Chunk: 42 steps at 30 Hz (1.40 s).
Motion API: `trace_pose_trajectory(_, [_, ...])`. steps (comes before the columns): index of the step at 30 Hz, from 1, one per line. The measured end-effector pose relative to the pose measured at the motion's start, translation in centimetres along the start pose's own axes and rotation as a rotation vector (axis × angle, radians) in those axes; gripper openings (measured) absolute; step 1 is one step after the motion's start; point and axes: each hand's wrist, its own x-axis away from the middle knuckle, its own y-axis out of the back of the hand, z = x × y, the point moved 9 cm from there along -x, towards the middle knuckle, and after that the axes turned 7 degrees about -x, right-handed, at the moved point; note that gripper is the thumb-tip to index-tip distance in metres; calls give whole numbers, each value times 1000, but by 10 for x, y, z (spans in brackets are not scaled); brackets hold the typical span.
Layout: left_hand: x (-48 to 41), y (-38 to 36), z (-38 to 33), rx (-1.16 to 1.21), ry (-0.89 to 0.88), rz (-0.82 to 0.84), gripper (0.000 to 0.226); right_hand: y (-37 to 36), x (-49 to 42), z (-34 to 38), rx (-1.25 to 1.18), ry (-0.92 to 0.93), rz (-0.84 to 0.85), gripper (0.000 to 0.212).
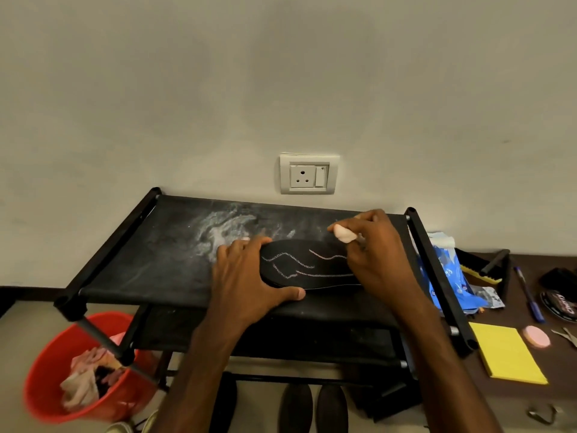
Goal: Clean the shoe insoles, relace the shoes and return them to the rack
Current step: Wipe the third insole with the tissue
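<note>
A black insole [307, 265] with wavy chalk-like lines lies on the top shelf of the black shoe rack [175, 264]. My left hand [246, 276] rests on its left end, fingers spread over the far edge and thumb at the near edge. My right hand [374, 245] is at the insole's right end and pinches a small pale pink piece [345, 234], whose nature I cannot tell. Dark shoes [313, 407] stand on the floor under the rack.
White powder smears the shelf fabric [224, 228]. A red bucket of rags [78, 370] stands at the lower left. On the right lie a blue packet [449, 273], a brush [480, 267], a pen [529, 293], a yellow cloth [507, 354] and a pink sponge [536, 336]. A wall socket [308, 174] is behind.
</note>
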Motion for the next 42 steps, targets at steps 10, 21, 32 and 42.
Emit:
trace_pose_trajectory(10, [23, -8, -5, -49, 151, 19, 119, -29, 15, 29, -315, -24, 153, 22])
trace_pose_trajectory(21, [21, -5, 6, 228, 101, 41, 100, -48, 19, 31, -388, -38, 324, 12])
trace_pose_trajectory(32, [24, -13, -12, 174, 84, 24, 101, -55, 20, 47, -343, 29, 342, 13])
trace_pose_trajectory(42, [23, -14, -7, 266, 126, 61, 124, -88, 2, 67, 109, 167, 464, 29])
